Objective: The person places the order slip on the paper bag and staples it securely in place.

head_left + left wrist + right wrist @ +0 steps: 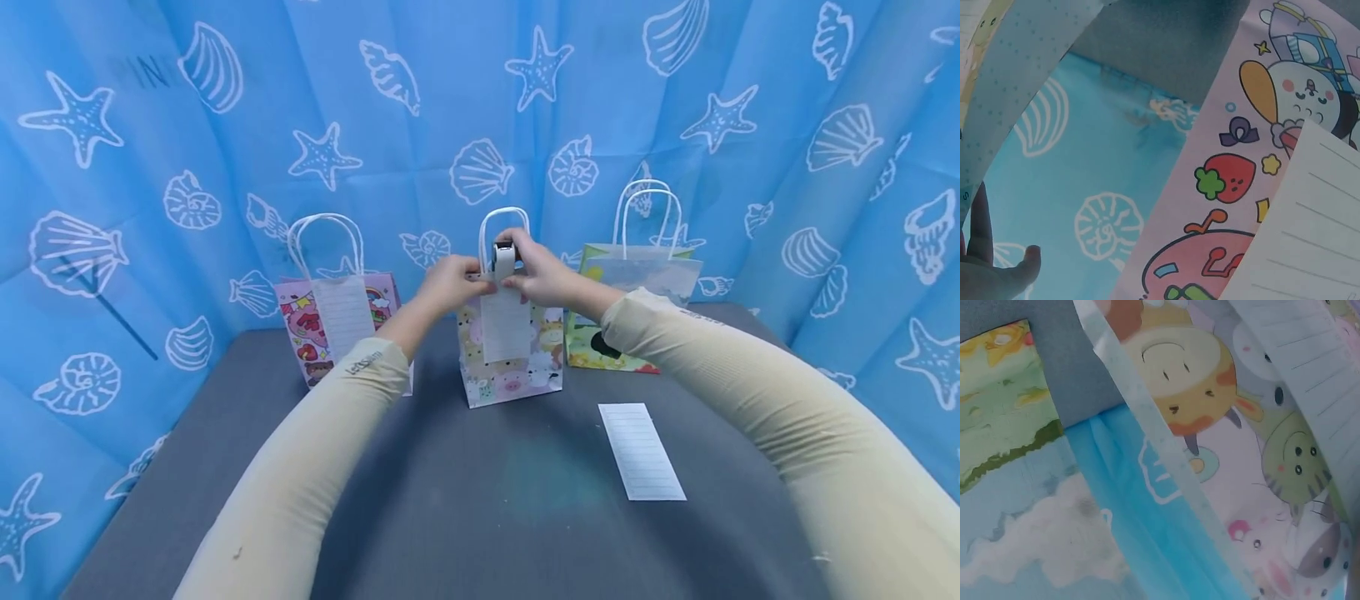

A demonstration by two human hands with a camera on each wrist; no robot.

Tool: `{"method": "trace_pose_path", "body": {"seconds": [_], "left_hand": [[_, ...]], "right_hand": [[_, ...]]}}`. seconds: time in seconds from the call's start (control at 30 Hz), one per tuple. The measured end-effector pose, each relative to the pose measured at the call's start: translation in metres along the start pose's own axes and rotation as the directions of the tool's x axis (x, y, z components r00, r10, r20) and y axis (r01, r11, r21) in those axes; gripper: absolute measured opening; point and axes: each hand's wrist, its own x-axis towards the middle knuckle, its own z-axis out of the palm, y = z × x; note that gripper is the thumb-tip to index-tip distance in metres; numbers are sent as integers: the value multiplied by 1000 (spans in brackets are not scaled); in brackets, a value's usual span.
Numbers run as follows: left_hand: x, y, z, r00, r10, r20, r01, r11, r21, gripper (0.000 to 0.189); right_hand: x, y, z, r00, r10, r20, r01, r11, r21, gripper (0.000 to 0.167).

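In the head view a small paper gift bag [513, 386] with animal faces and white handles stands upright in the middle. A lined paper slip [507, 333] hangs against its front from the top edge. My right hand [546, 273] grips a white and dark stapler [505, 260] upright over the bag's rim, at the slip's top. My left hand [452, 285] pinches the rim beside the stapler. The left wrist view catches part of the left hand [997, 275] behind the bag's side. In the right wrist view the animal bag [1197, 381] and slip [1310, 356] show, the hand barely.
A pink cartoon bag [300, 325] with a lined slip [343, 312] on its front stands at left. At right stands a green and sky-patterned bag [652, 279], partly behind my forearm. Another lined slip [642, 452] lies on the grey table [480, 517]. A blue curtain [420, 50] hangs behind.
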Motion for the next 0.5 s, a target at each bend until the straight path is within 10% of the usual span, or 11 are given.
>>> {"method": "trace_pose_path", "body": {"seconds": [0.23, 0.5], "left_hand": [[0, 3, 0, 1000, 24, -19, -23, 999, 24, 21], [-2, 0, -2, 1000, 10, 5, -10, 999, 44, 24]], "right_hand": [[-3, -1, 7, 990, 0, -144, 4, 1000, 29, 48], [0, 7, 5, 997, -43, -59, 45, 998, 34, 54]]}}
